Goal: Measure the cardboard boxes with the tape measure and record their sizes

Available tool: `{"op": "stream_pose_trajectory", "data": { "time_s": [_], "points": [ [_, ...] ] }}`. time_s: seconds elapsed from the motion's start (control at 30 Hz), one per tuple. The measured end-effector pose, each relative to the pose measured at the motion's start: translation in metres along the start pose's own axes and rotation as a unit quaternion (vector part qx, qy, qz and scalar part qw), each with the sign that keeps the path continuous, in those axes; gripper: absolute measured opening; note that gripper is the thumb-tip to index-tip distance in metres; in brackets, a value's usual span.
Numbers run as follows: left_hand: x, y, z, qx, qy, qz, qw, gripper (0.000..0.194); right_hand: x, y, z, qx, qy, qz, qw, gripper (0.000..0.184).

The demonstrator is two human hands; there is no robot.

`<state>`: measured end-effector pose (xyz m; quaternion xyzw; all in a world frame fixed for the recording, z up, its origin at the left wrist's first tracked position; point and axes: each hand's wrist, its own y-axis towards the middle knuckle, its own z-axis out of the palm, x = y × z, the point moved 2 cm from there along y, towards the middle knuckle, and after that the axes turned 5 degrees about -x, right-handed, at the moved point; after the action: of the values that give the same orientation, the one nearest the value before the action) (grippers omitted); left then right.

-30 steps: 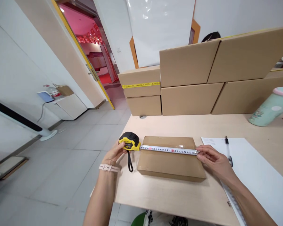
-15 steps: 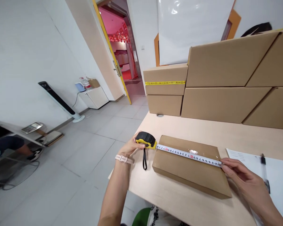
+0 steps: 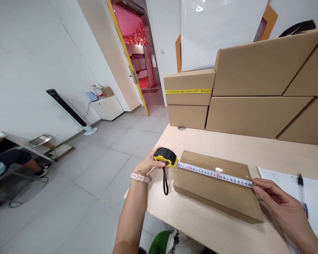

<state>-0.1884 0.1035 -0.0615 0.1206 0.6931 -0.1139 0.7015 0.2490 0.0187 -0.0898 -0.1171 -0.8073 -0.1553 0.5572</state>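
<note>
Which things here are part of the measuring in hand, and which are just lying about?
In use:
left hand holding the tape measure case
tape blade stretched across the flat cardboard box
right hand pinning the blade's end at the box's right edge

Lying about:
stacked cartons
paper sheet
pen

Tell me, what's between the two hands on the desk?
In the head view, a flat cardboard box lies between the left hand and right hand, with the tape measure blade stretched across its top.
</note>
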Motion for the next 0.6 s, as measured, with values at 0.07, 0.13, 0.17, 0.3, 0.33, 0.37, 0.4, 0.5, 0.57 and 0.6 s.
{"op": "stream_pose_trajectory", "data": {
  "time_s": [0.07,0.13,0.17,0.3,0.33,0.37,0.4,0.5,0.57,0.6],
  "points": [
    [-0.0003,-0.0001,0.0006,0.001,0.0,0.003,1.0,0.03,0.0001,-0.0001,0.0,-0.003,-0.001,0.001,1.0,0.038],
    [-0.0009,-0.0001,0.0015,0.005,0.001,0.006,1.0,0.03,0.0,-0.0003,0.0001,-0.004,0.0,0.004,1.0,0.038],
    [-0.0013,-0.0001,0.002,0.007,0.001,0.007,1.0,0.029,-0.0004,-0.0003,0.0,-0.005,0.001,0.004,1.0,0.038],
    [-0.001,0.001,0.0038,0.011,0.002,0.011,1.0,0.029,-0.0047,0.0001,-0.0004,0.0,0.008,0.007,1.0,0.038],
    [-0.0005,0.0014,0.0043,0.011,0.002,0.012,1.0,0.029,-0.006,0.0002,-0.0007,0.0,0.008,0.01,1.0,0.038],
    [0.0001,0.0017,0.0048,0.011,0.001,0.013,1.0,0.029,-0.0069,0.0002,-0.001,0.0,0.009,0.013,1.0,0.038],
    [0.0007,0.002,0.0052,0.011,0.001,0.014,1.0,0.029,-0.0074,0.0001,-0.0011,0.001,0.01,0.015,1.0,0.037],
    [0.0022,0.0023,0.006,0.012,-0.002,0.016,1.0,0.029,-0.0063,-0.0001,-0.001,0.001,0.013,0.02,1.0,0.038],
    [0.0027,0.0022,0.006,0.012,-0.003,0.017,1.0,0.029,-0.0043,0.0,-0.0007,-0.002,0.012,0.02,1.0,0.038],
    [0.0029,0.0022,0.0059,0.012,-0.004,0.017,1.0,0.029,-0.0034,0.0001,-0.0006,-0.006,0.01,0.019,1.0,0.038]
  ]
}}
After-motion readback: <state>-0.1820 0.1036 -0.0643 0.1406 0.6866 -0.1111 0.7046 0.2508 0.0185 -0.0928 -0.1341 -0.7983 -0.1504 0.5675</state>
